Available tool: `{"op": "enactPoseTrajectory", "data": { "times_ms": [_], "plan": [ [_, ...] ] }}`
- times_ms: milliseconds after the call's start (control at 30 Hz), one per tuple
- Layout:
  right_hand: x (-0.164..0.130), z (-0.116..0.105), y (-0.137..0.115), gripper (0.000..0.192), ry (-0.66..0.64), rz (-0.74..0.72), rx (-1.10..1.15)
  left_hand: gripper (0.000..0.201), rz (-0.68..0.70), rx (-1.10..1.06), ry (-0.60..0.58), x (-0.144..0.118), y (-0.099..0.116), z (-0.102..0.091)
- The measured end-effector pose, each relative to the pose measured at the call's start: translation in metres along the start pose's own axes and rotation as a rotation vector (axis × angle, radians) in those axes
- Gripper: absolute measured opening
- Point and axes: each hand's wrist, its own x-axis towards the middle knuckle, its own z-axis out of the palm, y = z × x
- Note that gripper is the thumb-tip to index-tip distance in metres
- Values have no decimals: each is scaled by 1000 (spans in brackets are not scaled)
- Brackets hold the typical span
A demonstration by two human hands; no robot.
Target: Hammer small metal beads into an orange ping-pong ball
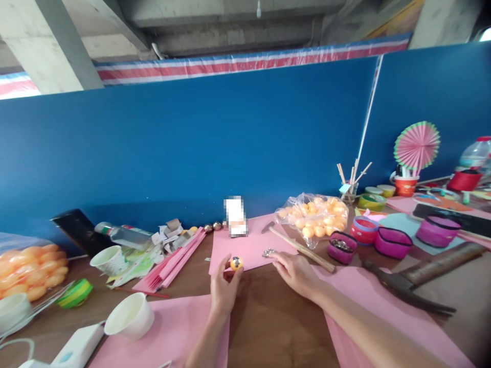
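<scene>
Orange ball sits pinched in the left hand fingertips; keep that grip steady. Right hand fingers, spread flat, touch the metal piece; pick it up gently.

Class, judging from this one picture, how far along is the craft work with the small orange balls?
Done: little that shows. In hand: the left hand holds one orange ball with a dark and silvery patch on it, while the right hand touches a small metal piece on the pink paper. Left: a full bag of balls.

Left hand pinching, right hand flat.
</scene>
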Motion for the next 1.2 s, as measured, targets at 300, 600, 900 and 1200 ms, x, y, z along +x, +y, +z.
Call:
{"op": "enactPoseTrajectory", "data": {
  "times_ms": [300, 600, 900, 1200],
  "plan": [
    [-3, 3, -3, 29, -156, 20, 15, 43, 131, 46, -104, -4, -3, 5],
    [-3, 3, -1, 31, -156, 29, 23, 46, 95, -19, -26, -2, -6, 4],
    [-2, 1, -3, 29, -167, 17, 48, 43, 100, 20, -12, -2, -6, 4],
    [-3, 1, -2, 31, -154, 10, 55, 42, 93, 12, -24, -2, -5, 3]
  ]
}}
